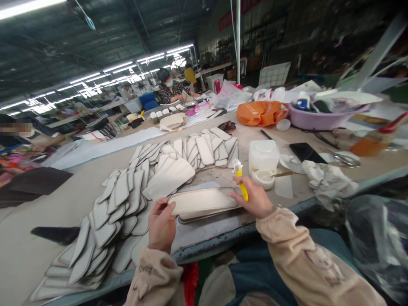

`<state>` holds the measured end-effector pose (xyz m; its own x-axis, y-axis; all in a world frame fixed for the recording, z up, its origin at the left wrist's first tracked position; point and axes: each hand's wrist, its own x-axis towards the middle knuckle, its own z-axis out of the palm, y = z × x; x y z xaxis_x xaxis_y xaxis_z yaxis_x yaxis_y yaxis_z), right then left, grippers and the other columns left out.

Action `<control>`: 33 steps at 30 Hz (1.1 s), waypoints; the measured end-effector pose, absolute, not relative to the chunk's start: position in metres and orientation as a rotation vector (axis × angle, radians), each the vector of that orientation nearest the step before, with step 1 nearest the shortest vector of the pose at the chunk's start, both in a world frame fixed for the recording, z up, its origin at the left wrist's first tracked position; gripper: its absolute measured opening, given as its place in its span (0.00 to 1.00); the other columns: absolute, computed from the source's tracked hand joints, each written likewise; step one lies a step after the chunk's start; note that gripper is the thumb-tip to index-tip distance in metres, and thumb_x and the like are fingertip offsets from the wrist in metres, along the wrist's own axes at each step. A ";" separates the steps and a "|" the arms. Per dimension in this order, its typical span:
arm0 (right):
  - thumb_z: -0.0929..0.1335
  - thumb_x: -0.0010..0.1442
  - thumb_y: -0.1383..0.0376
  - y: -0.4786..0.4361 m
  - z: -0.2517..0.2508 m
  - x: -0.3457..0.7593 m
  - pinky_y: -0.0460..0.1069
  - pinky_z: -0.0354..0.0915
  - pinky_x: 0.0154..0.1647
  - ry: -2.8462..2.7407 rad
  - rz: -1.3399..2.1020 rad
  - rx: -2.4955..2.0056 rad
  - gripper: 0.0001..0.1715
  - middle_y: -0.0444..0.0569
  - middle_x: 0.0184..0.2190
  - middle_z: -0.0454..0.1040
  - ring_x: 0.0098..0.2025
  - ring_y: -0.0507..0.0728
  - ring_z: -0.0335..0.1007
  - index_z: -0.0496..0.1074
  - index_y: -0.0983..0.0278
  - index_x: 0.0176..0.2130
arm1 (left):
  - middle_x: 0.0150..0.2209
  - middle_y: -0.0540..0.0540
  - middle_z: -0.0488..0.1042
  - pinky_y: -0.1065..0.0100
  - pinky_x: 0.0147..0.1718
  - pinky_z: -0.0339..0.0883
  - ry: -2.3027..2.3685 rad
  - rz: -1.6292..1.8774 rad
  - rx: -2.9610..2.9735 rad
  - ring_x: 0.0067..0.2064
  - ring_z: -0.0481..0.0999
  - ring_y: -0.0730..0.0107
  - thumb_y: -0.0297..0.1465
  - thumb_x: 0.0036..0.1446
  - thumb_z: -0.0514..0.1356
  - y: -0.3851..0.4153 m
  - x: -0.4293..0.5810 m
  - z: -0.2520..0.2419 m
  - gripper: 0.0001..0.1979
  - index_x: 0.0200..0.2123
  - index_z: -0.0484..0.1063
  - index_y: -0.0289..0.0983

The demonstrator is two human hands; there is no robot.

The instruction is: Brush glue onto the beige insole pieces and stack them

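A long cream panel with rounded corners and a dark edge point(202, 200) lies over a few similar pieces near the table's front edge. My left hand point(162, 225) pinches its left end between thumb and fingers. In my right hand point(255, 197) is a yellow-handled tool point(244, 189), its whitish, clotted head pointing up and away; what kind of tool it is I cannot tell. The thumb of that hand touches the panel's right end. Just beyond lies a fan of wider cream pieces point(170, 178). Many overlapping pale panels point(116, 191) spread left and behind.
Right of my hands stand a white plastic container point(263, 155) and a small tub of white paste point(264, 177). Farther right are a phone point(306, 153), crumpled cloth point(330, 180) and a purple basin point(315, 121). An orange bag point(261, 114) lies behind. Co-workers sit across the table.
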<state>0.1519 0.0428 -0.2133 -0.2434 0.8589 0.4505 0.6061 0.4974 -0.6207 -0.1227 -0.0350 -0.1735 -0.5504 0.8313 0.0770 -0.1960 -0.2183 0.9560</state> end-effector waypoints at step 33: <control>0.74 0.50 0.53 0.009 -0.205 0.130 0.45 0.56 0.22 -1.362 0.853 -0.946 0.23 0.38 0.24 0.57 0.23 0.50 0.53 0.60 0.59 0.35 | 0.39 0.40 0.80 0.59 0.52 0.69 0.820 1.958 0.487 0.43 0.80 0.61 0.27 0.54 0.64 0.000 -0.068 -0.104 0.15 0.46 0.73 0.33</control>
<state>0.1296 0.0095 -0.2054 0.0424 0.9156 0.3999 0.0400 0.3984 -0.9164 -0.0676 0.0000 -0.1043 -0.4918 0.8707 0.0064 -0.6064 -0.3478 0.7151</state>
